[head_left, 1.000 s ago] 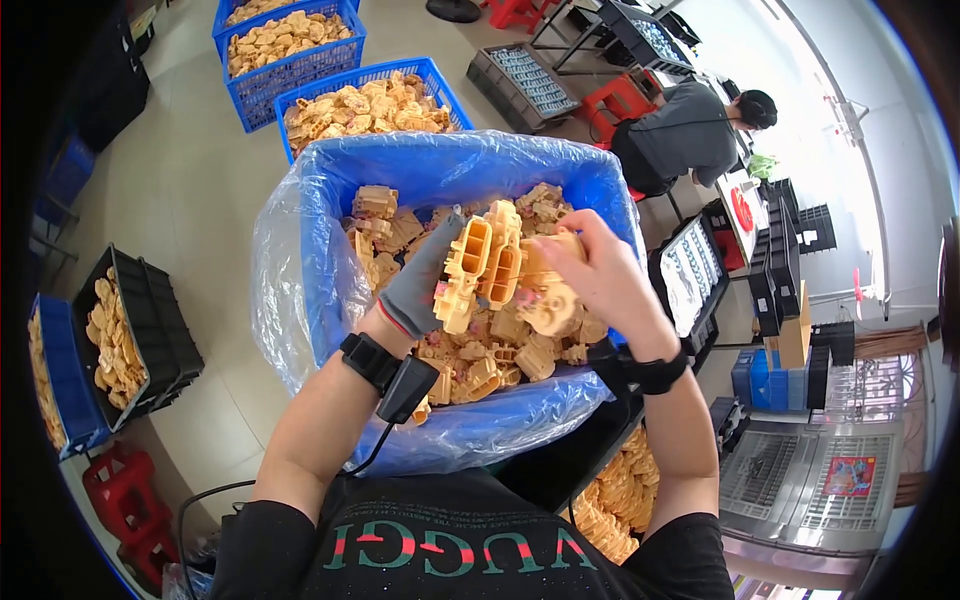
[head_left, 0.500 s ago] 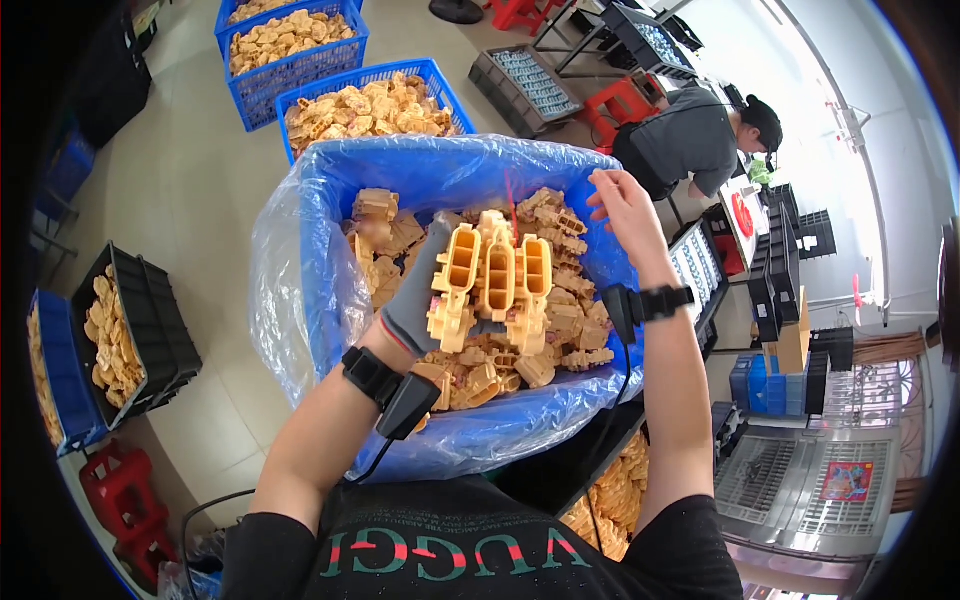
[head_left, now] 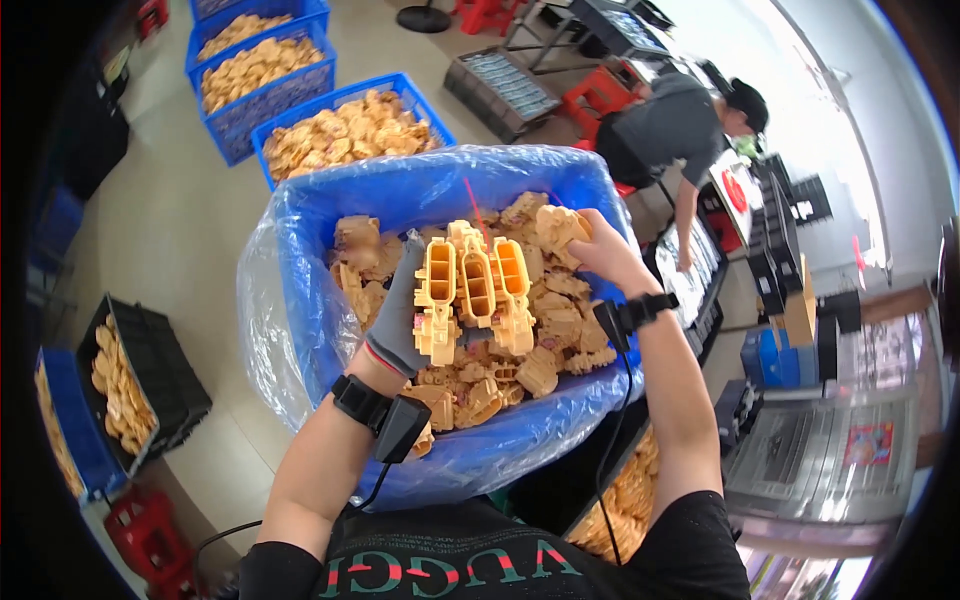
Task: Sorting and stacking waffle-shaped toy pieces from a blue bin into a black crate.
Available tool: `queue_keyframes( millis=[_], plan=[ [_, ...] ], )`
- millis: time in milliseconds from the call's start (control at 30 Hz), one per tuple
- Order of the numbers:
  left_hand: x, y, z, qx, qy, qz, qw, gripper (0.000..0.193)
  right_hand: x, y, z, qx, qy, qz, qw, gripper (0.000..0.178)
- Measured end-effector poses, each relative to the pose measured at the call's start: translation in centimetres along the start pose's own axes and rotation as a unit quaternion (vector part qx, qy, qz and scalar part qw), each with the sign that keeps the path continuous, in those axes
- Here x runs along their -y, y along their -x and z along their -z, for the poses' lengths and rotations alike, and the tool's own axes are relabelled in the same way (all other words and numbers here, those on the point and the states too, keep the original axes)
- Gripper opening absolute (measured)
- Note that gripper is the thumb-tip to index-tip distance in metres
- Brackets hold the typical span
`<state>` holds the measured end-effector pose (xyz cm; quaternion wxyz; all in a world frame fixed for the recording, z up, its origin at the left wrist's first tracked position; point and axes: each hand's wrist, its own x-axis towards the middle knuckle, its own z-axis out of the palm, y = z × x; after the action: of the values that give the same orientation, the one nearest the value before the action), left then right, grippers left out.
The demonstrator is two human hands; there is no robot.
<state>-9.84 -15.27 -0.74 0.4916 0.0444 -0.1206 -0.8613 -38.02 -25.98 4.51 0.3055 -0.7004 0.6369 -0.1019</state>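
My left hand [head_left: 400,312], in a grey glove, is closed on a stack of tan plastic connector housings [head_left: 476,285]. Their slotted openings face up, and the stack hides some of my fingers. Bare, my right hand [head_left: 606,250] pinches another tan plastic housing [head_left: 560,234] at the right side of the bin. Both hands are over a blue bin [head_left: 400,180] lined with clear plastic film. Loose tan housings [head_left: 482,402] lie jumbled inside it, below the held stack.
Blue crates [head_left: 262,132] heaped with tan parts stand beyond the bin. A black crate [head_left: 165,370] with more parts is at left, near a red stool [head_left: 150,535]. At right a co-worker [head_left: 660,130] leans over a tray [head_left: 690,262].
My right hand, empty and raised with fingers apart before, has come down and now holds a housing. The left hand with its stack sits slightly further left in view. The co-worker's arm now reaches to the tray.
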Motion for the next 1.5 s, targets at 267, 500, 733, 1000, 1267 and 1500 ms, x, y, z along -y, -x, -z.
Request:
queue_keyframes(
  millis=[267,500,733,1000,1267,1500],
  plan=[
    [2.3,2.7,-5.6,0.026,-0.135,0.060,0.989,0.070,10.8,20.0,-1.2,-0.215,-0.266,-0.052,0.938,0.051],
    [5.5,5.1,-7.4,0.033,-0.065,0.258,0.963,0.069,11.9,27.5,-8.0,-0.337,-0.293,-0.026,0.894,0.041],
    [8.0,7.8,-9.6,0.008,-0.198,0.361,0.911,0.067,10.9,35.1,-10.0,-0.317,-0.323,-0.076,0.888,0.057],
    [15.0,8.0,-16.5,0.012,-0.317,0.511,0.799,0.060,6.0,44.5,-9.9,-0.219,-0.521,-0.188,0.803,0.081],
    [29.9,0.2,-13.5,0.449,-0.523,0.233,0.686,0.085,-9.2,48.8,-3.4,-0.183,-0.698,-0.193,0.665,0.043],
    [37.9,-1.2,-12.2,-0.063,-0.323,0.469,0.820,0.050,-18.5,47.3,-3.3,-0.100,-0.707,-0.222,0.664,0.054]
  ],
)
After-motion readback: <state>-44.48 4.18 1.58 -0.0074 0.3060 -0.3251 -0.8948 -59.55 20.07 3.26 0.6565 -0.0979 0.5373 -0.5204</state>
